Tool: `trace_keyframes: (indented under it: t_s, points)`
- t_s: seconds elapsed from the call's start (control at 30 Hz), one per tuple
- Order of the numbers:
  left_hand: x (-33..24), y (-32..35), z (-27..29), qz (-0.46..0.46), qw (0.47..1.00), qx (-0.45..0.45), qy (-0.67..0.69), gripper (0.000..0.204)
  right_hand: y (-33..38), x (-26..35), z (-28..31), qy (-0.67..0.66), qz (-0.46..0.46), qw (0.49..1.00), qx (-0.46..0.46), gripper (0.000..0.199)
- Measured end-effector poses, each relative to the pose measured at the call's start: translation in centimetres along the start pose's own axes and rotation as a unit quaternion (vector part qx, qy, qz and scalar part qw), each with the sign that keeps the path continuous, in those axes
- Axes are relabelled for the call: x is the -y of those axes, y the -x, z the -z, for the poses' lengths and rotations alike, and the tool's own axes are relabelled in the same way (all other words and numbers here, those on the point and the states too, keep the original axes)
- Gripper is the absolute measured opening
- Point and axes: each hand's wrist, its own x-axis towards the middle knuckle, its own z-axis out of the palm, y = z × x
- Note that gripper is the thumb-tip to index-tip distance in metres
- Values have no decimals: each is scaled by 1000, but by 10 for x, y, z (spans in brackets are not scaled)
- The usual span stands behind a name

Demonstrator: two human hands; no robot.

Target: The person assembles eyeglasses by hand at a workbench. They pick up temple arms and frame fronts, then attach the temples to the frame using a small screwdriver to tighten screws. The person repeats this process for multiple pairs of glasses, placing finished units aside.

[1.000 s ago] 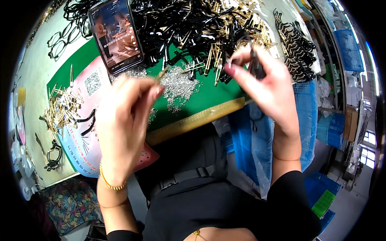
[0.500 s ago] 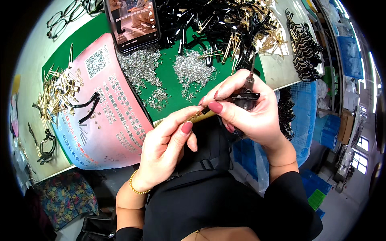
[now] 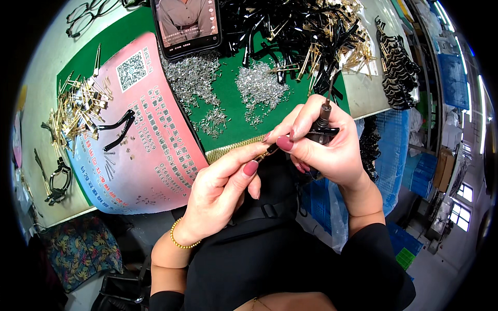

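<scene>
Since the earlier frames both hands have drawn back from the worktable toward the body and come together just past its near edge. The left hand [image 3: 223,184] pinches a small gold-coloured metal piece [image 3: 268,152] between thumb and forefinger, its tip meeting the right hand's fingertips. The right hand [image 3: 321,150] is clenched around a black eyeglass part [image 3: 320,136] and a dark-handled tool [image 3: 325,111] that stands up between its fingers; how the tool meets the gold piece I cannot tell. Behind the hands, on the green mat [image 3: 228,98], lie two heaps of tiny silver screws [image 3: 259,85], a tangled pile of black and gold temple arms [image 3: 301,31] and a phone [image 3: 187,23] with a lit screen. To the left, a pink printed sheet [image 3: 150,155] carries a black temple pair [image 3: 118,128], with gold hinge parts [image 3: 78,111] beside it.
</scene>
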Motion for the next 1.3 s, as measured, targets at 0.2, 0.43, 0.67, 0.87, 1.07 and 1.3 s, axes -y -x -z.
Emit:
trace_keyframes:
  t_s: [0.2, 0.43, 0.67, 0.87, 1.07, 1.3]
  points:
    - [11, 0, -11, -75, 987, -49, -131, 15, 6, -10, -7, 49, 20, 998, 38, 10]
    - [1, 12, 5, -73, 952, -151, -257, 16, 7, 14, 10, 516, 0, 856, 41, 28]
    - [1, -15, -1, -101, 974, -163, -124, 17, -6, 4, 7, 683, 88, 722, 66, 37]
    - [1, -13, -3, -61, 990, -113, -58, 17, -8, -1, 11, 677, 107, 725, 62, 40]
    - [-1, -2, 2, -84, 978, -165, -97, 17, -14, -2, 13, 682, 139, 712, 89, 51]
    - [3, -8, 10, -81, 962, -209, -154, 21, -19, 4, 6, 719, 105, 677, 118, 58]
